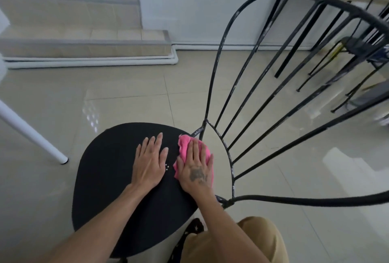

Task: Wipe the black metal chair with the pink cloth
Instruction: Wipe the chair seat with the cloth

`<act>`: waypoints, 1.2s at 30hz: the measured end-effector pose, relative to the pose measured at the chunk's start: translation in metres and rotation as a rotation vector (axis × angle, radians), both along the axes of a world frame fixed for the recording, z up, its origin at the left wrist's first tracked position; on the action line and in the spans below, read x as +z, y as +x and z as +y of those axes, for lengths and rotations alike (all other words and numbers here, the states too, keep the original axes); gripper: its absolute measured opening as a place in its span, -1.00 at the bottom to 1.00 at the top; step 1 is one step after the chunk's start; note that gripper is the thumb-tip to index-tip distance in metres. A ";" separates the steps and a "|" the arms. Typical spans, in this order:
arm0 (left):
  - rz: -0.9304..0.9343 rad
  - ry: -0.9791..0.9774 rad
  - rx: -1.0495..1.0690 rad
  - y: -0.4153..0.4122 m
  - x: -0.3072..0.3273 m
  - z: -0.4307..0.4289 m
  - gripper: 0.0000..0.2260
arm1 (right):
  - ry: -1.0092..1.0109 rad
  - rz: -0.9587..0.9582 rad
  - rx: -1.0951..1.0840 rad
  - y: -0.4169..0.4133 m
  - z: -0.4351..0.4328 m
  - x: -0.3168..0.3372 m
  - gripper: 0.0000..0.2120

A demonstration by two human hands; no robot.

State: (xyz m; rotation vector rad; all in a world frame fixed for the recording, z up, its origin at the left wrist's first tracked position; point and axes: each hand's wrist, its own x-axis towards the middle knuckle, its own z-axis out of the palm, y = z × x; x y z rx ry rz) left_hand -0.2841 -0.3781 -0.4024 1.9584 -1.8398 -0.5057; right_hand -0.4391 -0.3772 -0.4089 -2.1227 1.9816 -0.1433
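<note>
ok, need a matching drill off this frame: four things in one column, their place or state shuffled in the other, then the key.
Things
1. left hand
2. right hand
3. pink cloth
4. white leg

Place or state
a. stands on the tiled floor, left of the seat
b. lies flat on the black seat, holding nothing
c. presses flat, fingers straight, on the cloth
d. bunched at the seat's edge next to the backrest

Pairs: 1-b, 2-c, 3-d, 4-a
</note>
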 end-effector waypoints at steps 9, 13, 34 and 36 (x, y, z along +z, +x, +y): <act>-0.020 -0.044 -0.010 0.000 -0.014 0.003 -0.37 | 0.035 0.026 0.093 0.014 -0.079 -0.007 -0.37; -0.005 -0.059 -0.008 0.001 -0.011 0.002 -0.37 | 0.013 0.020 0.080 0.010 -0.062 -0.003 -0.37; -0.075 -0.024 -0.008 -0.003 -0.010 0.005 -0.35 | 0.125 -0.165 -0.192 -0.009 -0.023 0.011 -0.37; -0.087 -0.022 -0.006 -0.004 -0.010 0.005 -0.36 | 0.220 -0.202 -0.216 -0.004 -0.052 0.017 -0.41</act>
